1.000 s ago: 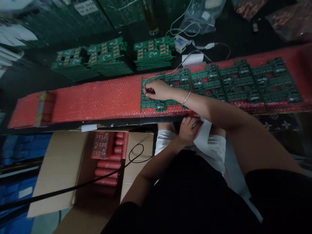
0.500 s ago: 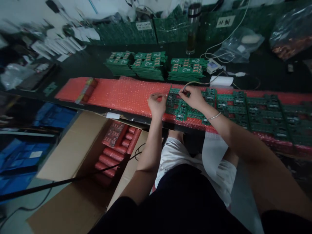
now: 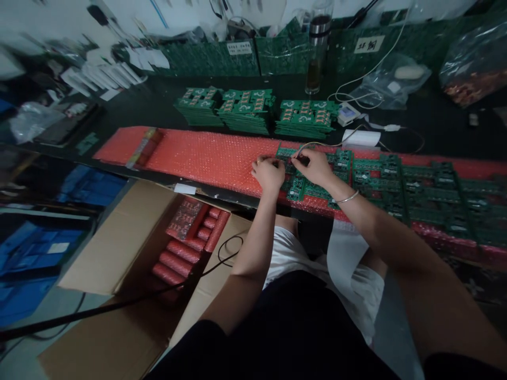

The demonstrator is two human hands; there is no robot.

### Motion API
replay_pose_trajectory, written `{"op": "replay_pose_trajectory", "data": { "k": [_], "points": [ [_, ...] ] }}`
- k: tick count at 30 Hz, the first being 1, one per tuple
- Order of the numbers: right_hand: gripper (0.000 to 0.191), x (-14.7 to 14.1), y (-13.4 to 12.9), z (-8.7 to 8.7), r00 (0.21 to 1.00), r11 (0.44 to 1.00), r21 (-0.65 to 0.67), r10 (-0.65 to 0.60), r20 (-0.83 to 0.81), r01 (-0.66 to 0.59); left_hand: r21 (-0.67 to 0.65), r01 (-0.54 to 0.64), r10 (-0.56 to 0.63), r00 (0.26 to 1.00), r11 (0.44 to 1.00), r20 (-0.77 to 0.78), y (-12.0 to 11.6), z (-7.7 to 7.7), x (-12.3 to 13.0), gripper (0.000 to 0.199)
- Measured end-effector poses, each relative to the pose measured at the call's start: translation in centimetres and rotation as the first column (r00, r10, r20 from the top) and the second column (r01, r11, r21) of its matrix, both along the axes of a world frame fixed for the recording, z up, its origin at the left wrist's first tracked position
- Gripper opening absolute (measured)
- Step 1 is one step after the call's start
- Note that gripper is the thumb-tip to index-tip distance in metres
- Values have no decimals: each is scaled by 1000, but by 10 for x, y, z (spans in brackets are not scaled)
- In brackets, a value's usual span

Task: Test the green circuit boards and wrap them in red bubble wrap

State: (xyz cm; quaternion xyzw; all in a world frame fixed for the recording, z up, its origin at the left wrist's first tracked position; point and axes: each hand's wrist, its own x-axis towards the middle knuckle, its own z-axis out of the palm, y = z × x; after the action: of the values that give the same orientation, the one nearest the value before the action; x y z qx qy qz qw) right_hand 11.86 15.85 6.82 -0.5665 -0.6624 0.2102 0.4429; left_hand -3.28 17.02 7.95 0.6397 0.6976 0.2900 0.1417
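Observation:
My right hand is closed in a pinch on the end of a thin wire cable, over the leftmost green circuit boards. Close by on the left, my left hand is at the left edge of that board with its fingers curled; its fingertips are partly hidden, and what they hold, if anything, I cannot make out. Several such boards lie in a row to the right on a strip of red bubble wrap. The cable runs back toward a small white device.
Behind the wrap stand stacks of green boards and a glass bottle. A white roll lies by the device. Below the table edge, an open carton holds red bubble-wrapped rolls. A roll of tape rests on the wrap.
My left hand has moved right, from beside the board's left edge to the edge itself, nearer my right hand. My right hand keeps the cable end at almost the same spot.

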Motion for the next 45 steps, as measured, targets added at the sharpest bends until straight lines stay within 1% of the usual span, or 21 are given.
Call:
{"op": "replay_pose_trajectory", "data": {
  "k": [6,9,11,13,15,18,20,24,27,29,30,33,34,36,37,38,39,41,43,44,45],
  "points": [
    [13,0,-1,0,1000,1000,3,-5,3,5,-19,-8,7,998,1000,-58,0,2,6,13],
    [11,0,-1,-1,1000,1000,9,-10,2,10,-9,36,-37,996,999,-81,1,0,-1,12],
    [11,1,-1,-1,1000,1000,11,-14,3,14,23,124,-122,989,992,-84,1,-3,-10,14],
    [11,1,0,-1,1000,1000,13,-12,-5,12,58,253,-246,963,966,-113,-2,-4,-22,27],
    [12,2,0,-1,1000,1000,13,-7,-19,8,64,374,-358,916,925,-181,-6,-4,-33,40],
    [14,2,0,-1,1000,1000,12,-3,-26,4,27,472,-443,844,881,-304,-11,-5,-41,43],
    [14,1,-1,-1,1000,1000,2,-6,-19,6,21,482,-442,820,876,-363,-14,-5,-40,41],
    [15,4,-1,-3,999,1000,-5,-15,-30,15,57,475,-411,809,878,-419,-14,-8,-34,39],
    [21,17,17,-1,999,999,7,-46,-5,46,51,472,-405,803,880,-438,-11,-6,-32,39],
    [25,30,39,9,992,993,10,-116,47,116,20,477,-421,794,879,-439,-9,-1,-31,40],
    [27,36,51,19,982,986,13,-168,81,168,2,485,-436,787,875,-436,-9,2,-32,41],
    [30,57,82,61,942,954,-23,-290,168,298,-42,518,-486,766,854,-422,-11,12,-35,45],
    [35,64,89,76,931,946,-79,-291,220,315,-51,528,-498,760,848,-417,-11,14,-37,47],
    [47,79,92,101,921,922,-244,-215,325,302,-26,531,-495,770,847,-401,-8,16,-37,55],
    [50,86,88,109,912,914,-299,-149,383,275,-5,526,-485,782,851,-392,-6,17,-36,63],
    [50,94,79,114,882,916,-290,-123,454,277,15,527,-483,789,850,-379,-5,18,-32,72],
    [45,104,64,116,863,916,-257,-155,481,307,36,539,-490,791,842,-367,-6,19,-26,76],
    [36,132,20,112,848,927,-184,-200,491,326,77,593,-537,770,802,-344,-16,25,-4,78],
    [33,176,-40,103,835,913,-155,-263,483,378,124,686,-626,712,717,-319,-35,31,30,71],
    [30,205,-73,98,817,877,-140,-355,455,459,147,739,-680,666,657,-308,-48,33,52,66],
    [28,236,-108,94,772,813,-132,-469,430,567,172,790,-734,612,589,-297,-63,35,77,61]
  ]
}}
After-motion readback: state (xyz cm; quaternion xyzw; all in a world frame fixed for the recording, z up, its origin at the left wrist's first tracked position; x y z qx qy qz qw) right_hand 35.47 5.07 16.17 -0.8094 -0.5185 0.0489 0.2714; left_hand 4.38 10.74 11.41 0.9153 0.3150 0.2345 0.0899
